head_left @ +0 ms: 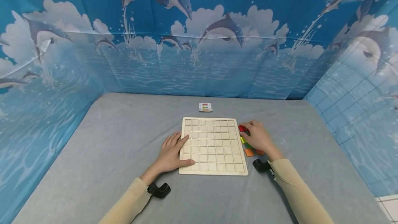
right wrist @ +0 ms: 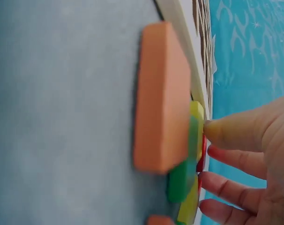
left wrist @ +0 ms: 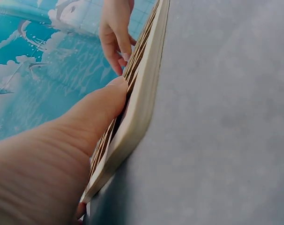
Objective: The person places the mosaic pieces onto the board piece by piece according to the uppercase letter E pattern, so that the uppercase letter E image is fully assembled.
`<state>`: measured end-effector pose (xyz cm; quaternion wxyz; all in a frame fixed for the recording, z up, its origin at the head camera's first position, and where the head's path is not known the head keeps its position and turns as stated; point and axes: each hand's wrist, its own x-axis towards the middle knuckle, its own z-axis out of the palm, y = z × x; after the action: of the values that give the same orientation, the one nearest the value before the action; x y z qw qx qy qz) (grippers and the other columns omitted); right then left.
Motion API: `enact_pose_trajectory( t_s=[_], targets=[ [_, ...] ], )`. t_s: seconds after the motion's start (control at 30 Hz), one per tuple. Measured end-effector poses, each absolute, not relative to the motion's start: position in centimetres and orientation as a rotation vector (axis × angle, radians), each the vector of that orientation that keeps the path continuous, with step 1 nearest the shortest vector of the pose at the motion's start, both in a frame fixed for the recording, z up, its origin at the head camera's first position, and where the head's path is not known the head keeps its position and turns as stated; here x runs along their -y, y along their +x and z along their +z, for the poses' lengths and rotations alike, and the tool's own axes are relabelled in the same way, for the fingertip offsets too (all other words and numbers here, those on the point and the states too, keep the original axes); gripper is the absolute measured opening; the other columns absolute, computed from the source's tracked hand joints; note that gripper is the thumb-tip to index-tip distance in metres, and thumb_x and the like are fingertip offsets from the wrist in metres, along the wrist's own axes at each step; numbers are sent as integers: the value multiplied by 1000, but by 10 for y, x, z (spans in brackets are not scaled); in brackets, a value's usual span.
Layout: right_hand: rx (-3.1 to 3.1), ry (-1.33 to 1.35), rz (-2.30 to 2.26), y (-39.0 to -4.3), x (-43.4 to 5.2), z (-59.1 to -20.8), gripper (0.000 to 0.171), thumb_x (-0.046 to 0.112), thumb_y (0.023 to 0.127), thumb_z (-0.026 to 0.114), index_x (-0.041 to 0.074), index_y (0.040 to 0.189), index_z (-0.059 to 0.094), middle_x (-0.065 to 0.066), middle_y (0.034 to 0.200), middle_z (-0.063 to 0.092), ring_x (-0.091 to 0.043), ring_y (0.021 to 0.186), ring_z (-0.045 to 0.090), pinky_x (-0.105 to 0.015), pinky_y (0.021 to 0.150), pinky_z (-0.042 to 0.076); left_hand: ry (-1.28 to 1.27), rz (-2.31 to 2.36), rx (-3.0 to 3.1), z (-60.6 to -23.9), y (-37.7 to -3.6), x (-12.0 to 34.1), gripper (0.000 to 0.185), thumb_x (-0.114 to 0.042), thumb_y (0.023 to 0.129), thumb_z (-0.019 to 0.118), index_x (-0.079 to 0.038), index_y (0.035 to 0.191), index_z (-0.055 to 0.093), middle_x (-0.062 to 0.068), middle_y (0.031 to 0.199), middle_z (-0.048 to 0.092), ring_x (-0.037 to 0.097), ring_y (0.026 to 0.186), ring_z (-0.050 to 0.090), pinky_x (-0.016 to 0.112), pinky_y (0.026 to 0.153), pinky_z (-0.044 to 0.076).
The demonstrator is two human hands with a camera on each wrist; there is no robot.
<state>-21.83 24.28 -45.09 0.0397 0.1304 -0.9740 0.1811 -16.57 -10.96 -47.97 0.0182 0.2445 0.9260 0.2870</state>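
a dolphin-print curtain (head_left: pixel 217 68) rises behind and beside a gray cloth (head_left: pixel 124 141). a small patterned card (head_left: pixel 205 107) lies just beyond the wooden grid board (head_left: pixel 212 142). along the board's right edge, the right hand (head_left: pixel 258 137), fingers bent, partly hides a red block (head_left: pixel 242 128), a yellow block (head_left: pixel 243 140) and a green block (head_left: pixel 247 146); whether it grips one cannot be told. an orange block (head_left: pixel 249 152) shows nearer. the left hand (head_left: pixel 172 153), loosely spread, rests on the left edge. cloth stretches widely leftward.
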Motion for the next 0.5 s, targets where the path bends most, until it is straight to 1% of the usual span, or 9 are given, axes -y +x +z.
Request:
enact_pose_trajectory(
  t_s=[0.1,0.2,0.4,0.5],
  targets=[
    [2988,400,534,-221,-243,-454,40,18,92,64,-1,126,59,-22,114,54,-37,101,44,-51,80,41,766,891,-2881,-480,-166,111,93,-59,79,67,-12,150,30,18,155,15,32,142,4,53,109,4],
    [2981,384,533,-223,-242,-455,37,17,91,64,-1,124,61,-22,112,54,-38,100,44,-51,81,41,769,885,-2884,-481,-166,111,93,-60,79,66,-13,150,30,18,155,15,32,142,4,53,109,5],
    [2975,380,552,-224,-243,-454,29,16,90,65,-1,114,62,-23,109,54,-38,98,44,-52,80,41,770,880,-2880,-480,-166,111,94,-60,79,67,-13,151,28,17,155,14,31,142,4,52,110,4],
    [2962,374,571,-223,-244,-454,26,15,90,67,-1,110,62,-23,109,55,-39,99,45,-52,81,41,777,881,-2884,-480,-166,111,94,-60,79,67,-13,150,29,18,155,15,31,142,5,52,110,5]
  ],
)
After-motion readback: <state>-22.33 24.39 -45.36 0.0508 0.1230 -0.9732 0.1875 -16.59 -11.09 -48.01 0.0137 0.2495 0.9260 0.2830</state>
